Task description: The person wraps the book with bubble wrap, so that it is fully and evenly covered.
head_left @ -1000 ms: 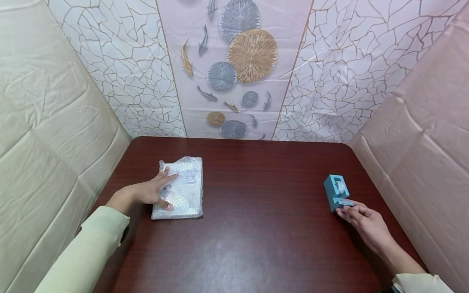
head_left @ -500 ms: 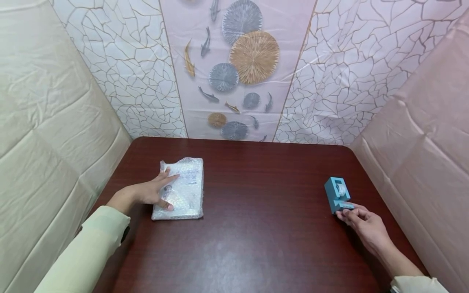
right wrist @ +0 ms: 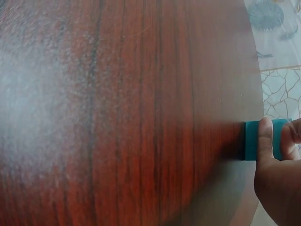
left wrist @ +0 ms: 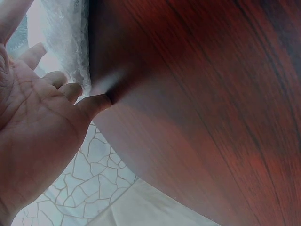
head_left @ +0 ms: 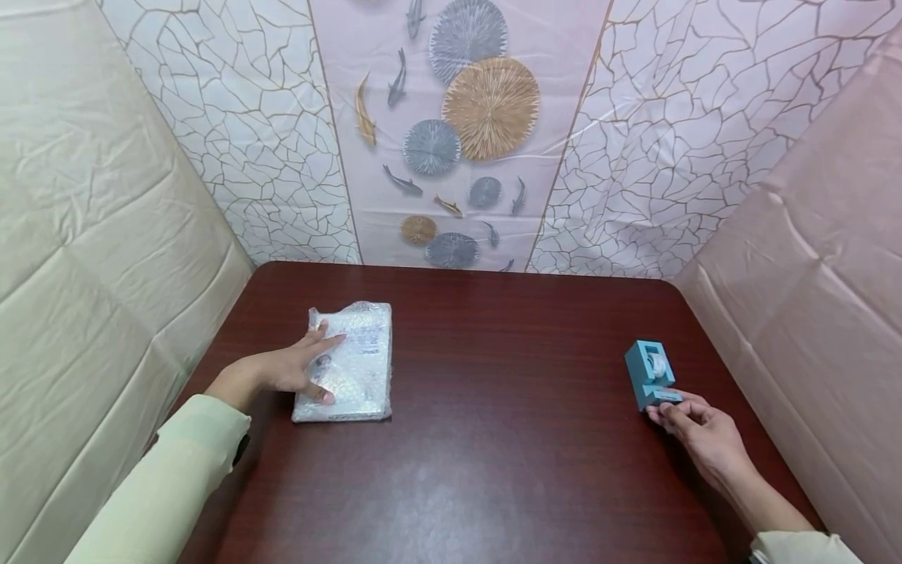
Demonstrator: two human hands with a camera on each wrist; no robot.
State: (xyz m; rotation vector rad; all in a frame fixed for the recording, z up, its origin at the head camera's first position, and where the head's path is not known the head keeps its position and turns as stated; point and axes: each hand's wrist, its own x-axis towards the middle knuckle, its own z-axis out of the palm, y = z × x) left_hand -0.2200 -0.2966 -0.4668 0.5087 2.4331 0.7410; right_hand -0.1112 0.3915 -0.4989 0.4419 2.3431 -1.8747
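Observation:
A flat rectangular package (head_left: 362, 368) in bubble wrap lies on the left part of the table. My left hand (head_left: 292, 368) rests on its left side, fingers spread and fairly straight. The left wrist view shows the wrap (left wrist: 63, 37) beyond the fingertips, and the little finger or thumb side reaching toward the wood. Far to the right stands a blue tape dispenser (head_left: 639, 374) with a roll of clear tape (head_left: 657, 364) in it. The thumb and fingers of my right hand (head_left: 708, 442) pinch its front end. In the right wrist view the thumb lies against the blue end face (right wrist: 251, 141).
Both things are on a dark red-brown wooden table (head_left: 493, 439). A patterned sheet (head_left: 437, 180) hangs at its far edge, and plain beige cloth (head_left: 92, 258) slopes down along both sides.
The right thumb has shifted slightly on the front of the tape dispenser since a second ago. The left hand and the package keep their places; the head view has tilted a little.

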